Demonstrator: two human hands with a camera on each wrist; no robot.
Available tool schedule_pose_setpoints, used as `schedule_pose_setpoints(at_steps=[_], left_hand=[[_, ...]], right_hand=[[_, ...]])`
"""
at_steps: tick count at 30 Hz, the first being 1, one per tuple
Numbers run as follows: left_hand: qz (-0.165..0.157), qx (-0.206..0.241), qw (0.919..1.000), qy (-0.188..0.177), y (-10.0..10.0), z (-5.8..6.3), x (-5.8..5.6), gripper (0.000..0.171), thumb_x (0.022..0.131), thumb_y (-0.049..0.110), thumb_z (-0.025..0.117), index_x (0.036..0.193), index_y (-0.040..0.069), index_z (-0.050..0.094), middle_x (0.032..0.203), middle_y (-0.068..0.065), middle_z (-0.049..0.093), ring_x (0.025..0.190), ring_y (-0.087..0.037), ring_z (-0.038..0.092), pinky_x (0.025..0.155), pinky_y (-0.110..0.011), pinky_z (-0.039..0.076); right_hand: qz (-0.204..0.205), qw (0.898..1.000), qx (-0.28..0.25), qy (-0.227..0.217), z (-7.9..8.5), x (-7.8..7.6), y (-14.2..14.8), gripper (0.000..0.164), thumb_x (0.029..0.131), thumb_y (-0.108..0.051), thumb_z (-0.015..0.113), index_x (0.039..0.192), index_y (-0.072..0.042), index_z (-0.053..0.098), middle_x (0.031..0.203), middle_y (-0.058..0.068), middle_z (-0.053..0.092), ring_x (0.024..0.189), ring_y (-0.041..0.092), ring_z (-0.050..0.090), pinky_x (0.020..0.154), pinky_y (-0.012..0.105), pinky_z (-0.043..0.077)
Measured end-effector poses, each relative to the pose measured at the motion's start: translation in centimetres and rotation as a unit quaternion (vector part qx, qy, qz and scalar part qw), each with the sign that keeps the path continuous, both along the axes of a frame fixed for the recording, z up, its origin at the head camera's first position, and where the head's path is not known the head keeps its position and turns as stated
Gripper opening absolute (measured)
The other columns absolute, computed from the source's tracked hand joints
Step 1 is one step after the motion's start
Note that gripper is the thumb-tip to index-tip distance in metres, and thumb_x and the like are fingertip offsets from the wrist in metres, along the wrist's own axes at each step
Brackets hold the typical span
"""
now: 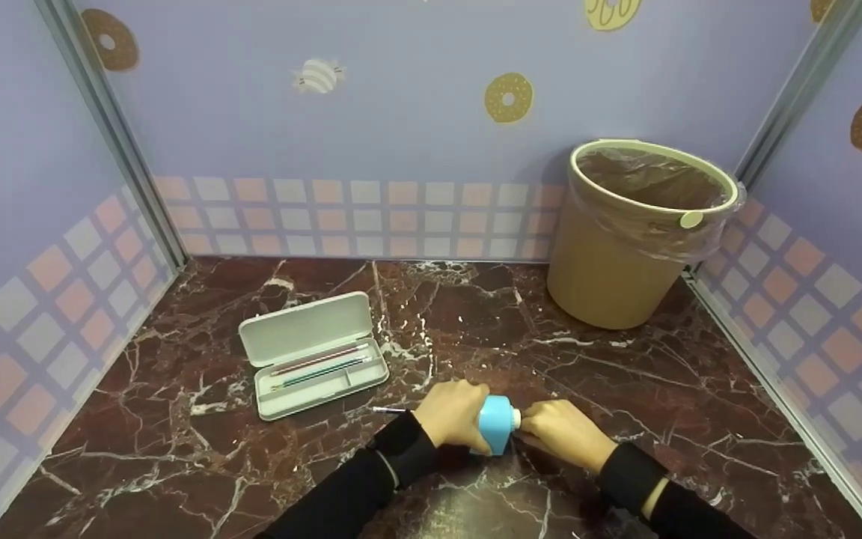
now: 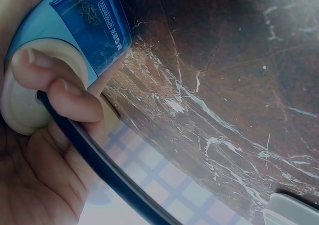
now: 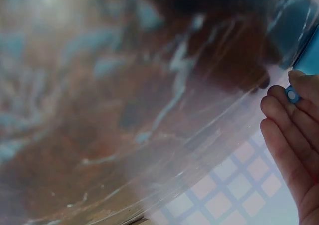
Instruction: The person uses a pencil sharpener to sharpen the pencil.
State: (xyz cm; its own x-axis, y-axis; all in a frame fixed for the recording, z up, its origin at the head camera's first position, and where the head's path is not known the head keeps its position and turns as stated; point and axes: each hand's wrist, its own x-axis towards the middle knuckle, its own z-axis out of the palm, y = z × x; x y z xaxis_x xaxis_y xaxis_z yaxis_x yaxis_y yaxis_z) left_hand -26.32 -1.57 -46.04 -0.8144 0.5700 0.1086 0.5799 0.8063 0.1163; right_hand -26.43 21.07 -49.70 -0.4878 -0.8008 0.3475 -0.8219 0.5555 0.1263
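Observation:
A light-blue crank pencil sharpener (image 1: 497, 427) lies near the front of the table between both hands. My left hand (image 1: 449, 414) grips its body. In the left wrist view a dark pencil (image 2: 102, 162) runs into the hole of the sharpener's cream round face, with fingertips lying against it. Shavings show inside the see-through blue bin (image 2: 94, 28). At the sharpener's right end, my right hand (image 1: 567, 434) pinches the crank; its small blue knob (image 3: 292, 95) peeks out between the fingers in the right wrist view.
An opened white pencil case (image 1: 319, 404) stands to the left, holding several pencils (image 1: 320, 374). A tan waste bin (image 1: 603, 269) with a plastic liner is at the back right. Patterned walls (image 1: 431, 135) close off the back and sides of the dark marbled table (image 1: 176, 464).

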Motion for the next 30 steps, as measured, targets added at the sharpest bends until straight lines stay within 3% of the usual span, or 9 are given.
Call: schedule_pose_setpoints(at_steps=[10, 25, 30], left_hand=[[0.015, -0.006, 0.9999, -0.002, 0.2, 0.0, 0.0, 0.059, 0.057, 0.051, 0.094, 0.093, 0.014, 0.066, 0.082, 0.002, 0.071, 0.072, -0.016, 0.067, 0.062, -0.030, 0.055], [0.022, 0.000, 0.9997, -0.011, 0.2, 0.0, 0.0, 0.059, 0.056, 0.049, 0.095, 0.094, 0.013, 0.067, 0.083, 0.001, 0.072, 0.072, -0.017, 0.068, 0.061, -0.032, 0.054], [0.026, -0.006, 0.9995, -0.014, 0.2, -0.1, -0.1, 0.061, 0.056, 0.051, 0.095, 0.095, 0.012, 0.068, 0.084, 0.000, 0.073, 0.073, -0.018, 0.070, 0.061, -0.032, 0.056]], right_hand=[[0.043, 0.997, 0.035, 0.045, 0.5, 1.6, 0.1, 0.014, 0.076, -0.020, 0.086, 0.076, -0.017, 0.072, 0.071, -0.008, 0.068, 0.062, 0.006, 0.062, 0.055, 0.023, 0.049], [0.070, 0.991, 0.010, 0.114, 1.5, 3.8, 0.1, 0.019, 0.071, -0.017, 0.088, 0.076, -0.017, 0.069, 0.070, -0.012, 0.067, 0.060, 0.003, 0.055, 0.053, 0.017, 0.043], [0.071, 0.991, 0.003, 0.112, 2.0, 4.4, 0.2, 0.018, 0.071, -0.014, 0.088, 0.081, -0.017, 0.073, 0.072, -0.012, 0.066, 0.061, 0.002, 0.055, 0.055, 0.015, 0.043]])
